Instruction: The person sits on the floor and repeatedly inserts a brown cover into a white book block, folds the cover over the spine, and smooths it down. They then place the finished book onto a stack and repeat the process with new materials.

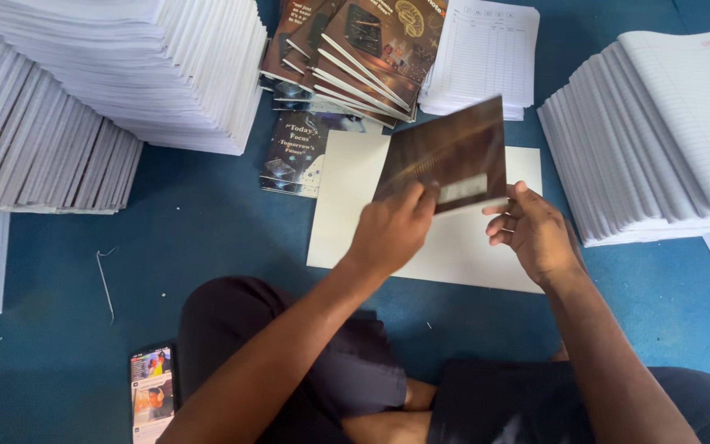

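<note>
I hold a dark brown printed cover sheet (pixel 452 148) lifted above a white sheet (pixel 347 197) that lies flat on the blue floor. My left hand (pixel 392 230) grips the cover's lower left edge. At the cover's lower right corner, my right hand (pixel 536 234) pinches it with thumb and fingers. The cover is blurred and tilted toward me.
Stacks of white ruled paper bundles rise at the left (pixel 84 90) and right (pixel 659 131). Finished dark-covered notebooks (pixel 347 49) and a pile of ruled sheets (pixel 486 57) lie ahead. A phone (pixel 151 393) rests by my left knee; a thin wire (pixel 106 284) lies on the floor.
</note>
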